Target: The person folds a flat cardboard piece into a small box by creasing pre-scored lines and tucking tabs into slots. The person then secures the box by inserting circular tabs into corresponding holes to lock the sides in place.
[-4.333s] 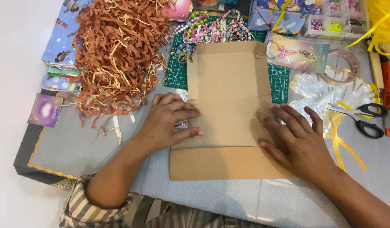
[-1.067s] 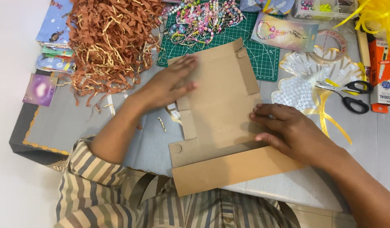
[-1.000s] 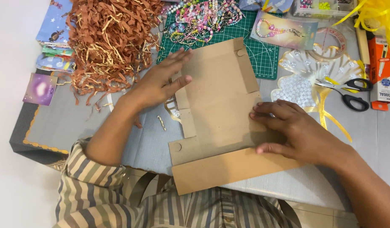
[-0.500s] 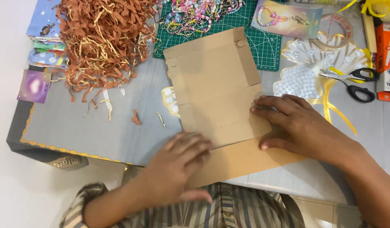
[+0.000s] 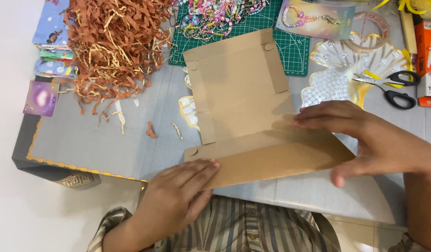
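Note:
A flat brown cardboard box blank (image 5: 239,93) lies on the grey table (image 5: 103,144), its near flap (image 5: 271,161) folded up toward me. My left hand (image 5: 178,198) grips the flap's left end at the table's front edge, fingers spread on the cardboard. My right hand (image 5: 369,140) holds the flap's right end, thumb under it and fingers over the fold.
A heap of brown and cream shredded paper (image 5: 115,44) fills the back left. A green cutting mat (image 5: 243,28) with bead strings sits behind the cardboard. Black scissors (image 5: 393,88), a shell-shaped clear tray (image 5: 351,65) and a tape roll (image 5: 369,28) lie at right. Cards (image 5: 42,98) sit at left.
My left hand has come off the cardboard's far left side and moved to the near flap. The flap has been lifted. My right hand slid to the flap's right end.

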